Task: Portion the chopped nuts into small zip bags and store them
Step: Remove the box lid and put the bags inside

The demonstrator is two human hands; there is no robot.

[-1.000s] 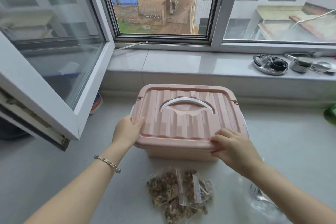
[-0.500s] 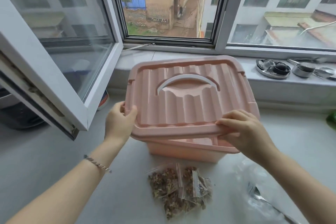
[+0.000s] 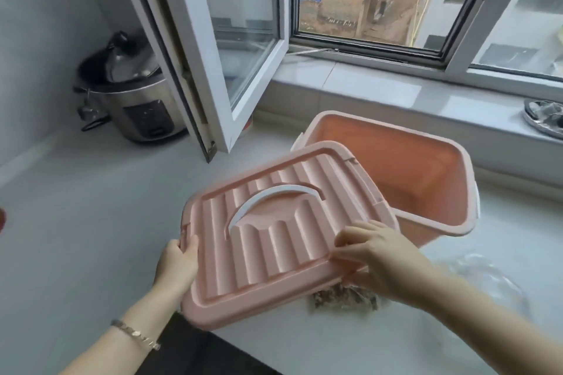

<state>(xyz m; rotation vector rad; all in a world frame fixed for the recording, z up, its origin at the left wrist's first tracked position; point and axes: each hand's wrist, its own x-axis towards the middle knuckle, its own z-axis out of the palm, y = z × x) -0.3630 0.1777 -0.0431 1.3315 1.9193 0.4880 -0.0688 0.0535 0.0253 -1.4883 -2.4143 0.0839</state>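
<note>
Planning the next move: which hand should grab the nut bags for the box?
Probably the right hand: the nut bags lie beneath it, the open box nearer it; the left hand holds the lid's left edge.

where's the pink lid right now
In the head view the pink lid is centre-low, held tilted between the left hand and right hand, in front and left of the open pink box, partly covering the bags of nuts.

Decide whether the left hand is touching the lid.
Touching. The head view shows the left hand gripping the lid at its left edge, thumb over the rim.
</note>
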